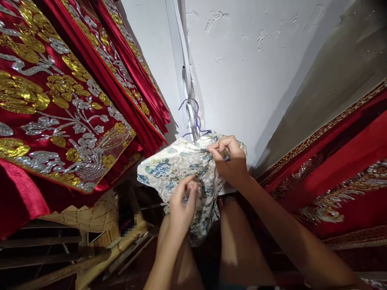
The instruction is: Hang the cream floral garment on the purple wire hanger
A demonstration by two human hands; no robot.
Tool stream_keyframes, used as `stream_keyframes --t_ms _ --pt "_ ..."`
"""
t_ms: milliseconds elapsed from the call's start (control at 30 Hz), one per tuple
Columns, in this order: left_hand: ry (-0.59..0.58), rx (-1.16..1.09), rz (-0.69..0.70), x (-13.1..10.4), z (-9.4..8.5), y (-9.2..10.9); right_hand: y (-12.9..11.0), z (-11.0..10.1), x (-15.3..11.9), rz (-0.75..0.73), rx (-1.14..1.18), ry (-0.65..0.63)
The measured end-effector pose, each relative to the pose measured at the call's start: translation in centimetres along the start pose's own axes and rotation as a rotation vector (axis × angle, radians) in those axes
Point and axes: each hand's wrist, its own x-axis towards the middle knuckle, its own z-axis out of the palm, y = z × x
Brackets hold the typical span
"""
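Observation:
A white garment (169,165) with blue and yellow flowers hangs on a thin purple hanger (197,117) in the middle. The fingers of my right hand (231,159) pinch the garment's cloth near the neckline, just below the hanger. Lower down, in front of the garment, is my left hand (184,197), its fingers curled together and slightly blurred. What those fingers hold, if anything, is too unclear to see. The garment's lower part hangs between my knees.
Red cloths (87,104) with gold and silver embroidery hang at the left. More red decorated fabric (356,161) lies along the right. Behind the hanger are a pale wall (242,80) and a narrow metal bar (184,80). Wooden chair parts (99,262) stand at the lower left.

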Motion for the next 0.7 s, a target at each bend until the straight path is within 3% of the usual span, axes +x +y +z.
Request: stream_keyframes --t_ms 67,200,367,433,533,600,700 --pt "0.086 0.018 0.109 3.8 -0.1 2.3 -0.4 -0.2 0.1 -0.009 -0.008 -0.028" --pt "0.049 0.159 0.238 8.7 0.3 5.2 -0.7 -0.1 0.2 -0.085 -0.037 -0.011" --pt "0.128 0.224 0.210 9.5 1.7 5.2 1.4 1.1 -1.4 -0.252 -0.131 0.042" --pt "0.156 0.167 0.156 9.3 2.3 5.0 2.9 1.9 -2.3 -0.238 -0.162 0.045" --pt "0.208 0.044 0.135 9.8 2.7 5.6 4.8 2.9 -3.6 -0.147 -0.157 -0.063" --pt "0.280 -0.007 0.168 10.5 1.9 6.0 5.3 3.2 -4.9 -0.118 -0.122 -0.157" --pt "0.476 -0.015 0.190 11.7 -1.3 5.0 5.1 2.9 -7.9 -0.116 -0.088 -0.212"
